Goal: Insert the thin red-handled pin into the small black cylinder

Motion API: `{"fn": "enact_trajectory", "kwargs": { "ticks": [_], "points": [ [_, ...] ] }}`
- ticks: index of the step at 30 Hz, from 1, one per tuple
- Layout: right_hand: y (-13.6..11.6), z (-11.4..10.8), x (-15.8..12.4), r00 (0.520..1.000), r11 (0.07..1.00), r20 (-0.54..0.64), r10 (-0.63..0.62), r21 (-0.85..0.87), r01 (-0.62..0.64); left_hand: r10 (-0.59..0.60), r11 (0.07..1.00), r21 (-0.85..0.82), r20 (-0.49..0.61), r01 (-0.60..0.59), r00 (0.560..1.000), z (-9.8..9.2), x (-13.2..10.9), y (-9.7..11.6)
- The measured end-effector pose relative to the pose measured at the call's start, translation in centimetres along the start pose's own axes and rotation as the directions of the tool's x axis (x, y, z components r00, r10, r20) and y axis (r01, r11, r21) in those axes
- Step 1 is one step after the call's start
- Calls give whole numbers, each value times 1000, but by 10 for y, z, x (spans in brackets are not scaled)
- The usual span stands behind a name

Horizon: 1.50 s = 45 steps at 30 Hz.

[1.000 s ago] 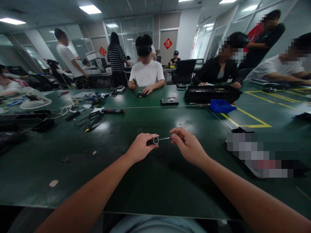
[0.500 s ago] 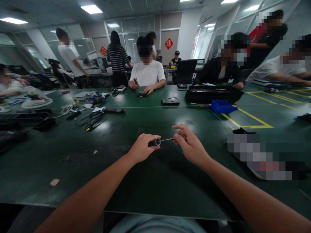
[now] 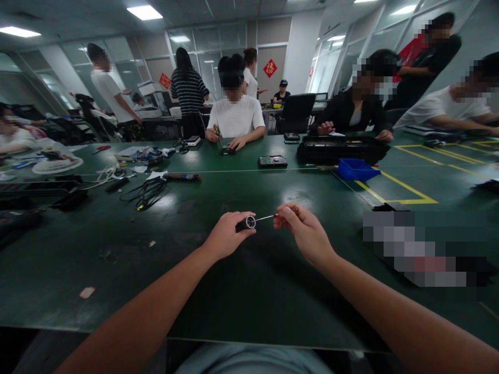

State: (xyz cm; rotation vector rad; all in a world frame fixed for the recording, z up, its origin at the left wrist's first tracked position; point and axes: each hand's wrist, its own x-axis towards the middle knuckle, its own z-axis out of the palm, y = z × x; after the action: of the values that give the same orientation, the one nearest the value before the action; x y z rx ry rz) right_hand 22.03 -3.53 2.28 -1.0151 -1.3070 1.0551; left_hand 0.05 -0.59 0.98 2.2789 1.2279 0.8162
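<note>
Thumb and fingers of my left hand (image 3: 225, 236) are closed around a dark cylinder (image 3: 245, 223), whose round, silver-rimmed end faces right. My right hand (image 3: 306, 228) pinches the red handle of a thin screwdriver (image 3: 265, 217). Its metal shaft points left, and the tip meets the cylinder's rimmed end; whether it sits inside the opening is too small to tell. Both hands are held above the green table (image 3: 249, 306), near its middle.
A cable coil (image 3: 146, 192) lies left of centre by a dark pen-like tool (image 3: 182, 177). Across the table are a hard drive (image 3: 273, 161), a blue tray (image 3: 357, 170) and a long black casing (image 3: 343, 149). A person opposite (image 3: 236, 114) works on a small part.
My right hand's raised index finger has curled in onto the screwdriver handle. Both hands and the cylinder have shifted slightly left and up in view.
</note>
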Motion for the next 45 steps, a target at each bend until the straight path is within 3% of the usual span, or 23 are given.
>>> {"fn": "enact_trajectory", "kwargs": {
  "ticks": [2, 6, 14, 24, 29, 34, 40, 45],
  "points": [
    [3, 0, 4, 994, 987, -43, 105, 125, -99, 17, 1000, 2, 8, -17, 1000, -1, 0, 0],
    [8, -4, 12, 947, 916, -1, 320, 255, -309, 29, 998, 51, 16, -30, 999, -2, 1, -1],
    [10, -2, 9, 983, 980, -100, 154, 143, -139, -9, 997, 76, 62, 4, 998, -2, 1, 2],
    [1, 1, -3, 994, 961, -52, -95, -264, 78, 5, 997, 72, 70, -10, 998, 0, 1, 0],
    [-6, -2, -7, 979, 859, 120, -166, -469, 203, 27, 996, 83, 82, -33, 996, 3, 1, -7],
    [-13, -4, -9, 918, 708, 324, -229, -591, 386, 25, 995, 98, 89, -34, 996, 3, 2, -7],
    [-15, -3, -9, 930, 653, 249, -271, -662, 368, 0, 993, 119, 82, -9, 997, 2, 3, -6],
    [-11, -2, -8, 964, 795, 130, -231, -546, 265, -3, 996, 93, 79, -4, 997, 3, 4, -7]
  ]
}}
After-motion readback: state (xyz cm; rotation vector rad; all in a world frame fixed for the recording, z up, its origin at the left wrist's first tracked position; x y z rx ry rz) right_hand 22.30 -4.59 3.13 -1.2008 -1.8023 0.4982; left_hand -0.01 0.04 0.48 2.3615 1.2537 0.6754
